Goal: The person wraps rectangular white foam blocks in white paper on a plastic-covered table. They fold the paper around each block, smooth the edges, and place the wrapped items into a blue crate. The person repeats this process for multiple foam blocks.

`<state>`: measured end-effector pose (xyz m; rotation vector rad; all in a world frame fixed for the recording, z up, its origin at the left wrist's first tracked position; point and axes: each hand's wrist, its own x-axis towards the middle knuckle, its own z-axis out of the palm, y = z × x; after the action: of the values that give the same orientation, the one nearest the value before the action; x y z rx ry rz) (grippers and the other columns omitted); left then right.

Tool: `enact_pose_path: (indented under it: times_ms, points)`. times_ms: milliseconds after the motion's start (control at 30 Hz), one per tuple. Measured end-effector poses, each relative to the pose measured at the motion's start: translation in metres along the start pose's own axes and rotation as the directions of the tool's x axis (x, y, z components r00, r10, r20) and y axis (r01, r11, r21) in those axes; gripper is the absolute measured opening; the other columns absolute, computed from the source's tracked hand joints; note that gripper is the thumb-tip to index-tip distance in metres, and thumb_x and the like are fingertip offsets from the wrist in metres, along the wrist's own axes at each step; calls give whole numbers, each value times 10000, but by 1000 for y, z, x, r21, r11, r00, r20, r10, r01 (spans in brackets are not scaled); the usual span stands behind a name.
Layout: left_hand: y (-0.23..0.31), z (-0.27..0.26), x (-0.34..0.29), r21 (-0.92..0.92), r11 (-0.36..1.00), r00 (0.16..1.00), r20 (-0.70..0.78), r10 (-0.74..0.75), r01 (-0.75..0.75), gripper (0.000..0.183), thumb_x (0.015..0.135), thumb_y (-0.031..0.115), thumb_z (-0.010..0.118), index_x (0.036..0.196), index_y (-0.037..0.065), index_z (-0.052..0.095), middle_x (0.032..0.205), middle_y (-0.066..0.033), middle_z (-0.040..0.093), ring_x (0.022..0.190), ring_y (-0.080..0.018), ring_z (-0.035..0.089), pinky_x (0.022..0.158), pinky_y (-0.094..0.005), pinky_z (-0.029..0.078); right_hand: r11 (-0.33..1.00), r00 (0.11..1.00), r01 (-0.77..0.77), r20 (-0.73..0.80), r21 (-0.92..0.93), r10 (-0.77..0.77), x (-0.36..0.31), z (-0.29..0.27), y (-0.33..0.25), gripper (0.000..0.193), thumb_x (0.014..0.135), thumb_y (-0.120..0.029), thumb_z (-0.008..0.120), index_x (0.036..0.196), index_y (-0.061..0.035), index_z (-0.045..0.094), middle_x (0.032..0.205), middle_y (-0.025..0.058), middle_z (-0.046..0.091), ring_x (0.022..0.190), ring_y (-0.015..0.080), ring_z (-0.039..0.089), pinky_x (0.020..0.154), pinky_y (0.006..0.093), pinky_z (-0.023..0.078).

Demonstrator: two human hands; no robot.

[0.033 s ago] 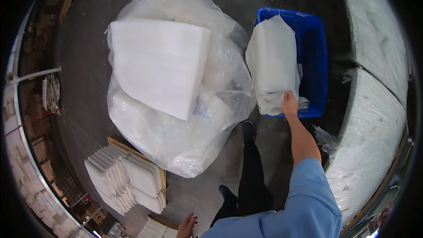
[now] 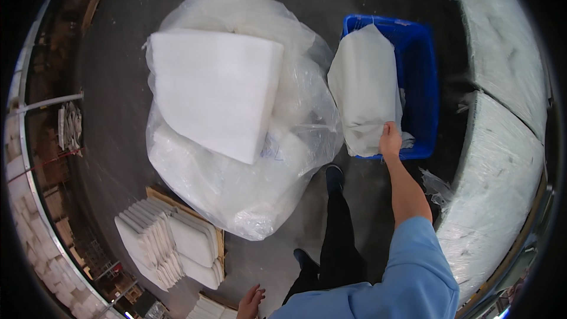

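Loosely creased white cloth (image 2: 367, 83), right hand (image 2: 390, 141) gripping it, rectangular blue bin (image 2: 430, 86).

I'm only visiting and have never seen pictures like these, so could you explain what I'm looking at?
There is no machine here: these are a person's own bare hands. The view comes from a wide fisheye camera worn on the head, looking down, which is why straight edges bend near the rim.

The right hand grips the near end of a white cloth bundle, which lies over the left side of a blue bin. The left hand hangs low, with nothing visible in it.

On the dark floor, a big clear plastic bag bulges with white material, and a thick white block rests on top. Nearer are stacked white pads.
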<state>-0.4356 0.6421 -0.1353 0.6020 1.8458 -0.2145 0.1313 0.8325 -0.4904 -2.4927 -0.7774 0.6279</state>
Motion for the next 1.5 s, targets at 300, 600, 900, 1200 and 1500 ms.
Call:
enact_pose_path:
  times_ms: [300, 600, 900, 1200, 1500]
  points:
    - [22, -38, 33, 378, 679, 716, -56, 696, -630, 447, 1053, 334, 641, 1406, 60, 660, 1205, -150, 762, 1050, -227, 714, 904, -375, 553, 858, 881, 343, -448, 382, -153, -114, -168, -116, 165, 1100, -142, 519, 1109, -7, 614, 910, 205, 667, 820, 339, 667, 759, 391, 512]
    - [139, -21, -21, 276, -183, -70, 374, 925, -944, 541, 951, 163, 719, 1466, 61, 591, 1407, -200, 643, 1322, -388, 597, 1123, -447, 469, 778, 894, 440, -303, 448, -330, -411, -221, -181, 110, 1044, -147, 619, 1008, -51, 659, 753, 166, 641, 631, 294, 652, 602, 381, 507]
    - [37, -7, -39, 86, -265, -55, 873, 484, -961, 345, 859, 161, 795, 1191, 99, 722, 1185, -150, 677, 1153, -348, 640, 937, -446, 526, 703, 932, 355, -295, 616, -212, -653, -201, -171, 91, 1007, -97, 694, 1043, -21, 727, 848, 90, 743, 721, 110, 675, 649, 276, 526]
    - [-48, 15, -23, -247, -317, -318, 927, 197, -916, 321, 936, 292, 767, 1157, 63, 733, 1219, -156, 667, 1180, -330, 627, 1013, -424, 501, 577, 817, 527, -559, 624, -141, -780, -271, -150, 114, 1034, -117, 688, 1012, -12, 724, 869, 13, 704, 749, 45, 583, 664, 227, 461]
    - [-161, 53, -109, -505, -257, -546, 830, 118, -824, 579, 956, 323, 787, 1428, 55, 586, 1300, -149, 650, 1311, -309, 573, 1134, -432, 433, 478, 817, 505, -577, 719, 4, -900, -297, -48, 101, 1027, -100, 709, 1030, 0, 723, 866, 7, 703, 777, 37, 591, 693, 213, 468]
